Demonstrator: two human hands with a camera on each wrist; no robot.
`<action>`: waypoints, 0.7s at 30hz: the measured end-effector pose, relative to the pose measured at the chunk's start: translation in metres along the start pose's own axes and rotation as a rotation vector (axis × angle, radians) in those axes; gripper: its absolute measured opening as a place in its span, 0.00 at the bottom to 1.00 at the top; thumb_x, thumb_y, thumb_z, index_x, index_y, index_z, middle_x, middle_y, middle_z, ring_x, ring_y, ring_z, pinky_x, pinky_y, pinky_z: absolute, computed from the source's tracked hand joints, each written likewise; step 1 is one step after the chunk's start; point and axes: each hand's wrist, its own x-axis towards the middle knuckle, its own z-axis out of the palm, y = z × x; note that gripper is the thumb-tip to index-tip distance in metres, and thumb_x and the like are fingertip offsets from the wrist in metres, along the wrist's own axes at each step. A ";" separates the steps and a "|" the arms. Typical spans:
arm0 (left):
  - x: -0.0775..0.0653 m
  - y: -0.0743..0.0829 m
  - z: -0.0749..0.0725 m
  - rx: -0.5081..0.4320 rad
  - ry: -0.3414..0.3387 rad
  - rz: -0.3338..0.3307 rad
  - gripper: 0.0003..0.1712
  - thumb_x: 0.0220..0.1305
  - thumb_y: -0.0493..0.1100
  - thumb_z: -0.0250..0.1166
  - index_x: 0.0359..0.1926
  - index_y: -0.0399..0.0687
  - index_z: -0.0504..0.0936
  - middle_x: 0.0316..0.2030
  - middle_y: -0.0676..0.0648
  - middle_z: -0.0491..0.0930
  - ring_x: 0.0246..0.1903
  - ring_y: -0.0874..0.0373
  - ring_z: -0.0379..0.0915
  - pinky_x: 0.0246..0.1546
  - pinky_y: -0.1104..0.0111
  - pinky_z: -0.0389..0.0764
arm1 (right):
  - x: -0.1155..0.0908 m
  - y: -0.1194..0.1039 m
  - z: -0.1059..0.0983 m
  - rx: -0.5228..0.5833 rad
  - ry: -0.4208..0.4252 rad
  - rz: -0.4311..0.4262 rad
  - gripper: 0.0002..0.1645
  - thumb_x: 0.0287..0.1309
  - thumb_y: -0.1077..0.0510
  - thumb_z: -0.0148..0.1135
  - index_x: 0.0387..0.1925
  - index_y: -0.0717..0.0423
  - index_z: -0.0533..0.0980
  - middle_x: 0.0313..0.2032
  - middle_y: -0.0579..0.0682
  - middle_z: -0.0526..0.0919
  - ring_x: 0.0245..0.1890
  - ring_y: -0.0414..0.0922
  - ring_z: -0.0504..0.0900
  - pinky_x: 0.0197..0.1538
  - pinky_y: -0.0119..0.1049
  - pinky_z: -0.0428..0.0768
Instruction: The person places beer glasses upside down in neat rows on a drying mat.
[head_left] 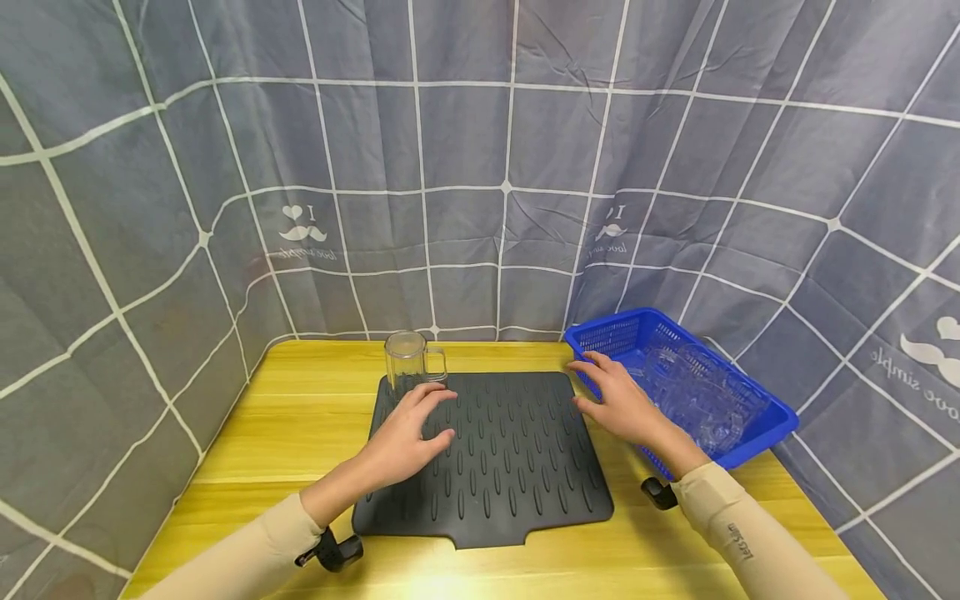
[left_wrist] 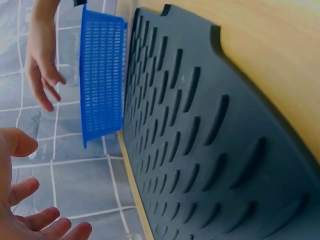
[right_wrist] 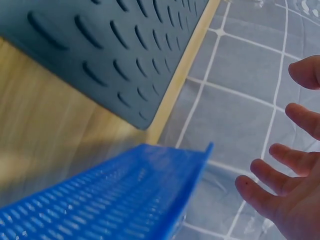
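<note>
A clear glass mug (head_left: 406,363) with a handle stands upright at the far left corner of a dark ribbed drying mat (head_left: 517,442). My left hand (head_left: 408,433) hovers above the mat's left side, just nearer than the mug, fingers spread and holding nothing. Over the near left rim of a blue plastic basket (head_left: 675,333) is my right hand (head_left: 618,400), its fingers loosely bent with nothing in them. Several clear glass pieces (head_left: 697,392) lie in the basket; their exact kinds are hard to make out. In the right wrist view the basket's wall (right_wrist: 115,195) is below the fingers.
The mat and basket rest on a yellow wooden table (head_left: 292,417). A grey curtain (head_left: 465,217) with white grid lines encloses the table at the back and both sides. Each wrist carries a small black camera (head_left: 339,552).
</note>
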 end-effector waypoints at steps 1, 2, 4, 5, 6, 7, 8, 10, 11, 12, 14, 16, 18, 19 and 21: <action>-0.001 0.000 0.002 0.000 -0.009 0.001 0.29 0.68 0.49 0.66 0.69 0.55 0.72 0.71 0.47 0.64 0.71 0.46 0.61 0.63 0.44 0.71 | 0.000 0.001 -0.002 -0.003 0.001 0.004 0.32 0.65 0.52 0.65 0.69 0.51 0.71 0.73 0.63 0.62 0.71 0.67 0.62 0.64 0.68 0.66; -0.002 0.001 0.003 0.001 -0.017 0.004 0.29 0.68 0.49 0.66 0.69 0.55 0.72 0.71 0.47 0.64 0.71 0.46 0.61 0.63 0.45 0.71 | 0.000 0.003 -0.005 -0.008 0.005 0.005 0.32 0.65 0.53 0.65 0.69 0.51 0.71 0.72 0.63 0.62 0.70 0.67 0.62 0.65 0.68 0.66; -0.004 0.002 0.005 0.000 -0.030 0.006 0.30 0.68 0.49 0.66 0.69 0.55 0.72 0.71 0.47 0.65 0.71 0.46 0.61 0.63 0.45 0.71 | 0.000 0.006 -0.009 -0.011 0.014 0.008 0.32 0.64 0.55 0.65 0.68 0.53 0.71 0.72 0.64 0.63 0.70 0.68 0.62 0.65 0.68 0.66; -0.005 0.002 0.006 -0.003 -0.034 0.007 0.30 0.68 0.49 0.66 0.69 0.55 0.72 0.71 0.47 0.65 0.71 0.46 0.61 0.63 0.45 0.71 | 0.001 0.007 -0.012 -0.012 0.019 0.011 0.32 0.64 0.55 0.65 0.68 0.53 0.71 0.72 0.64 0.63 0.70 0.68 0.62 0.65 0.69 0.65; -0.006 0.003 0.006 -0.006 -0.036 0.008 0.30 0.68 0.48 0.66 0.69 0.55 0.72 0.70 0.47 0.65 0.71 0.46 0.61 0.63 0.45 0.70 | 0.001 0.009 -0.014 -0.015 0.025 0.013 0.31 0.64 0.56 0.65 0.68 0.54 0.72 0.71 0.65 0.63 0.69 0.68 0.63 0.65 0.69 0.65; -0.006 0.003 0.007 -0.008 -0.037 0.008 0.30 0.68 0.48 0.66 0.69 0.55 0.72 0.70 0.47 0.65 0.71 0.46 0.62 0.64 0.45 0.70 | 0.001 0.011 -0.017 -0.020 0.026 0.019 0.31 0.64 0.56 0.65 0.68 0.54 0.72 0.71 0.65 0.63 0.69 0.68 0.62 0.65 0.69 0.65; -0.006 0.003 0.007 -0.011 -0.037 0.006 0.30 0.68 0.48 0.66 0.69 0.55 0.72 0.70 0.47 0.65 0.71 0.46 0.62 0.63 0.44 0.70 | 0.001 0.014 -0.020 -0.022 0.026 0.026 0.31 0.64 0.56 0.65 0.68 0.54 0.71 0.71 0.65 0.63 0.69 0.68 0.62 0.65 0.69 0.65; -0.007 0.004 0.008 -0.011 -0.036 0.001 0.29 0.68 0.48 0.66 0.69 0.55 0.72 0.70 0.48 0.66 0.70 0.46 0.63 0.63 0.45 0.71 | 0.001 0.019 -0.024 -0.030 0.027 0.035 0.31 0.64 0.55 0.66 0.67 0.54 0.72 0.71 0.66 0.63 0.69 0.69 0.62 0.65 0.69 0.65; -0.008 0.004 0.008 -0.017 -0.037 -0.002 0.29 0.68 0.48 0.66 0.68 0.56 0.72 0.70 0.48 0.66 0.70 0.47 0.63 0.63 0.45 0.71 | 0.001 0.021 -0.027 -0.036 0.027 0.037 0.31 0.64 0.55 0.66 0.67 0.54 0.72 0.71 0.66 0.63 0.69 0.69 0.62 0.65 0.69 0.65; -0.008 0.004 0.008 -0.023 -0.038 -0.005 0.29 0.68 0.48 0.66 0.68 0.56 0.72 0.69 0.48 0.66 0.70 0.47 0.64 0.63 0.45 0.71 | 0.001 0.024 -0.029 -0.040 0.027 0.040 0.31 0.64 0.55 0.66 0.67 0.55 0.72 0.70 0.67 0.64 0.69 0.70 0.63 0.64 0.69 0.65; -0.009 0.004 0.009 -0.035 -0.041 -0.009 0.29 0.68 0.48 0.66 0.68 0.57 0.72 0.69 0.49 0.67 0.69 0.47 0.65 0.62 0.46 0.72 | 0.001 0.029 -0.033 -0.048 0.029 0.049 0.32 0.63 0.55 0.67 0.67 0.55 0.72 0.70 0.67 0.64 0.68 0.70 0.62 0.64 0.70 0.65; -0.010 0.004 0.011 -0.054 -0.045 -0.010 0.29 0.68 0.49 0.66 0.68 0.57 0.72 0.69 0.49 0.67 0.68 0.47 0.66 0.61 0.46 0.73 | 0.001 0.034 -0.037 -0.050 0.033 0.054 0.33 0.62 0.55 0.68 0.67 0.56 0.72 0.70 0.67 0.64 0.68 0.70 0.62 0.64 0.71 0.64; -0.011 0.004 0.012 -0.073 -0.050 -0.009 0.28 0.69 0.49 0.65 0.68 0.57 0.72 0.69 0.48 0.67 0.67 0.47 0.67 0.60 0.46 0.73 | 0.002 0.039 -0.041 -0.054 0.036 0.059 0.33 0.61 0.55 0.68 0.67 0.56 0.72 0.69 0.67 0.65 0.68 0.71 0.63 0.63 0.71 0.64; -0.011 0.004 0.012 -0.078 -0.053 -0.009 0.28 0.69 0.49 0.65 0.68 0.57 0.72 0.69 0.47 0.67 0.67 0.47 0.67 0.60 0.46 0.73 | 0.002 0.041 -0.043 -0.059 0.035 0.061 0.34 0.60 0.55 0.69 0.67 0.57 0.72 0.69 0.67 0.65 0.68 0.71 0.63 0.63 0.71 0.64; -0.012 0.005 0.013 -0.089 -0.057 -0.012 0.28 0.69 0.49 0.65 0.68 0.57 0.72 0.69 0.47 0.67 0.67 0.47 0.67 0.60 0.45 0.73 | 0.003 0.046 -0.046 -0.066 0.028 0.062 0.35 0.59 0.56 0.70 0.67 0.57 0.72 0.69 0.67 0.65 0.67 0.71 0.63 0.64 0.70 0.64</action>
